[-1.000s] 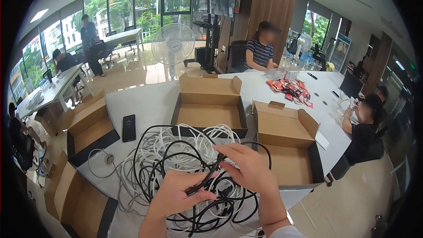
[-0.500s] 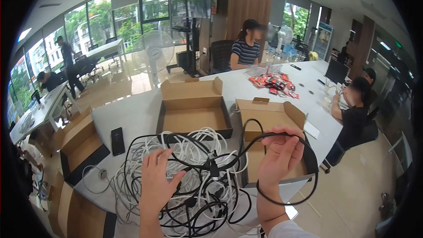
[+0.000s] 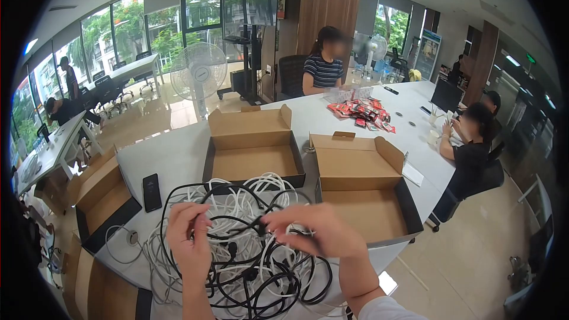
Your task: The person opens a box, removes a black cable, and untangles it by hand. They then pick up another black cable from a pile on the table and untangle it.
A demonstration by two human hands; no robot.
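Observation:
A tangled heap of white cables [image 3: 228,197] and black cables [image 3: 302,296] lies on the table in front of me. Over its left side, my left hand [image 3: 189,243] is closed, with thumb and fingers together on a black cable [image 3: 222,235]. My right hand [image 3: 323,228] reaches across the heap from the right, somewhat blurred. Its fingers are stretched forward and apart, fingertips right at a black plug [image 3: 261,225]. Another black plug [image 3: 232,250] sits in the heap between the hands.
Open cardboard boxes stand behind the heap [image 3: 255,160], at right [image 3: 367,204] and at left [image 3: 106,201]. A phone [image 3: 152,192] lies at left. Red packets [image 3: 364,112] are piled farther back. Several people sit around; a fan [image 3: 201,74] stands beyond the table.
My right hand has moved left and down over the heap, and the black cable loop it held up is out of it. My left hand has shifted slightly left and its fingers have closed.

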